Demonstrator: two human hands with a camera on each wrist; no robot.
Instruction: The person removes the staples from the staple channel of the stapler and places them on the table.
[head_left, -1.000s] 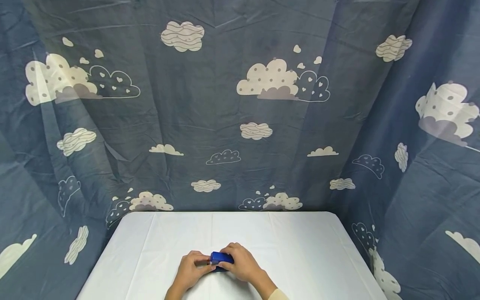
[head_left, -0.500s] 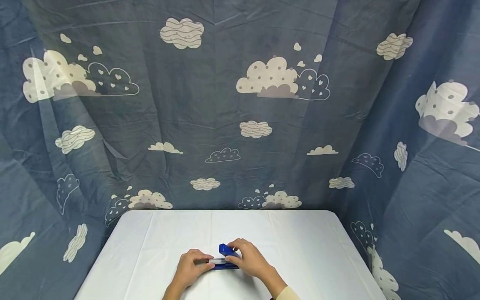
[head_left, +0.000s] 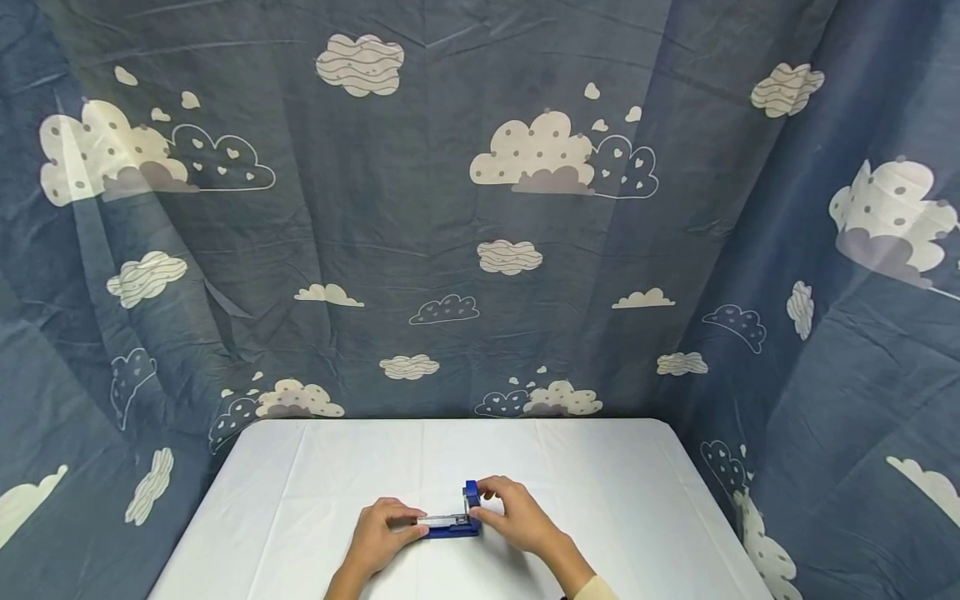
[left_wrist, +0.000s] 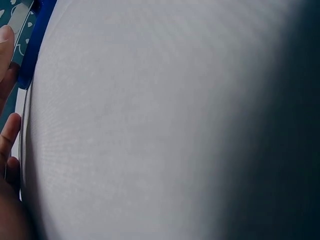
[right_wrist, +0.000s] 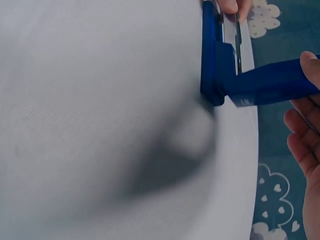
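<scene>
A blue stapler (head_left: 453, 532) lies on the white table with its top cover (head_left: 472, 493) swung up nearly upright at the right end. The metal staple channel (head_left: 442, 521) is exposed along the base. My left hand (head_left: 377, 535) grips the left end of the stapler between thumb and fingers. Pinched in my right hand (head_left: 519, 521) is the raised cover. The right wrist view shows the cover (right_wrist: 275, 82) standing out from the blue base (right_wrist: 210, 55), thumb on it. Only a strip of the base (left_wrist: 36, 50) appears in the left wrist view, beside the left fingers.
The white-clothed table (head_left: 600, 492) extends around both hands, its far edge rounded at the corners. Behind it and on both sides hangs a dark blue curtain (head_left: 420, 208) with cloud prints.
My right hand has moved right, lifting the stapler's top cover from closed to nearly upright and exposing the metal channel. The left hand has stayed almost in place at the left end.
</scene>
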